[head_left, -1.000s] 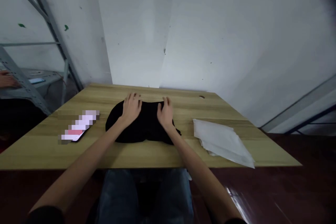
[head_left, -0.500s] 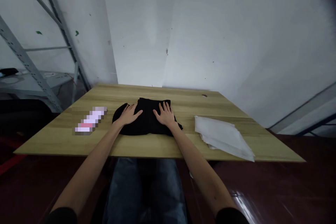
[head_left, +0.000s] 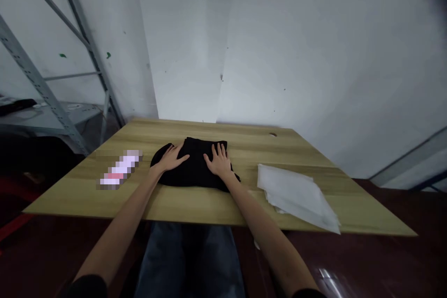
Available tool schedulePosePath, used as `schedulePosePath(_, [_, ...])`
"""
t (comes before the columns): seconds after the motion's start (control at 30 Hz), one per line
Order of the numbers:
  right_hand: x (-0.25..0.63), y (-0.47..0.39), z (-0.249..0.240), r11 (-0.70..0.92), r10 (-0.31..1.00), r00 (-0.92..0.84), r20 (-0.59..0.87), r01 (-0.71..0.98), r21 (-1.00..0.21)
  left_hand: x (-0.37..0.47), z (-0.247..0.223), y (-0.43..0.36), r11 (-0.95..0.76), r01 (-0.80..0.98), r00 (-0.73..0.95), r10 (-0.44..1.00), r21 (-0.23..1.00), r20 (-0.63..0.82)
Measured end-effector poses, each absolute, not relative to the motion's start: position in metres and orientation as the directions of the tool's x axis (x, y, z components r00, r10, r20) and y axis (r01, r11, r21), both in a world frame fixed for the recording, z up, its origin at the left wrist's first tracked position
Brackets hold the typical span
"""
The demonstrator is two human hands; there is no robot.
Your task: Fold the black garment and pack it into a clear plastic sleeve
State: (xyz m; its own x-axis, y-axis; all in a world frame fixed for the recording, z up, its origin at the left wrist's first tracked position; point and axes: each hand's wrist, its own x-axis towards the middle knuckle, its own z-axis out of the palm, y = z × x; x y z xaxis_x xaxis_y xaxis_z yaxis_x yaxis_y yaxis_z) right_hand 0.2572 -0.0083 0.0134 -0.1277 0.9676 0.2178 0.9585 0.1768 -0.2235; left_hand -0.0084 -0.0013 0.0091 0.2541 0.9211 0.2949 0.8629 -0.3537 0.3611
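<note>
Two hands flat, fingers spread: left hand [head_left: 171, 159], right hand [head_left: 219, 163] press folded black garment [head_left: 195, 167] mid-surface [head_left: 195, 205]. Best: smooth outward evenly, square edges. White sheets [head_left: 296, 191] at 3 o'clock.

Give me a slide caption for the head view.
Both hands, left and right, pressed flat on folded black cloth.

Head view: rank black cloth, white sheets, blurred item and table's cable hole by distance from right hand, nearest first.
1. black cloth: under the right hand, touching.
2. white sheets: to its right, on the table.
3. cable hole: far right edge, too close to call against the sheets.
4. blurred item: far left.
</note>
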Motion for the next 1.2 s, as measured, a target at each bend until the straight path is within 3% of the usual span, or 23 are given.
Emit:
schedulePosePath(0.1, [0.261,-0.001,0.014,0.197,0.967,-0.154,0.204,0.956,-0.216,-0.006,0.009,0.004,-0.310,0.861,0.231,0.944,0.403,0.234])
schedulePosePath(0.23, [0.264,0.003,0.012,0.229,0.955,-0.178,0.236,0.950,-0.211,-0.003,0.012,0.004,-0.341,0.844,0.252,0.933,0.413,0.256])
schedulePosePath(0.47, [0.261,-0.008,0.018,0.344,0.864,-0.226,0.449,0.917,-0.200,0.000,0.014,-0.001,-0.350,0.813,0.215,0.923,0.465,0.318])
schedulePosePath(0.6, [0.261,-0.013,0.025,0.423,0.815,-0.251,0.522,0.874,-0.240,0.007,0.029,-0.009,-0.355,0.833,0.191,0.905,0.425,0.381])
schedulePosePath(0.73, [0.258,-0.017,0.031,0.430,0.829,-0.253,0.498,0.858,-0.281,0.030,0.056,-0.021,-0.407,0.850,0.184,0.824,0.334,0.535])
schedulePosePath(0.87, [0.256,-0.024,0.033,0.396,0.850,-0.252,0.463,0.885,-0.245,0.059,0.053,-0.020,-0.489,0.830,0.309,0.805,0.270,0.506])
schedulePosePath(1.0, [0.261,-0.029,0.025,0.332,0.900,-0.256,0.352,0.927,-0.175,0.063,0.024,-0.010,-0.379,0.855,0.228,0.887,0.353,0.401])
schedulePosePath(1.2, [0.265,-0.025,0.017,0.276,0.934,-0.225,0.276,0.947,-0.166,0.026,0.003,0.007,-0.396,0.792,0.192,0.884,0.464,0.426])
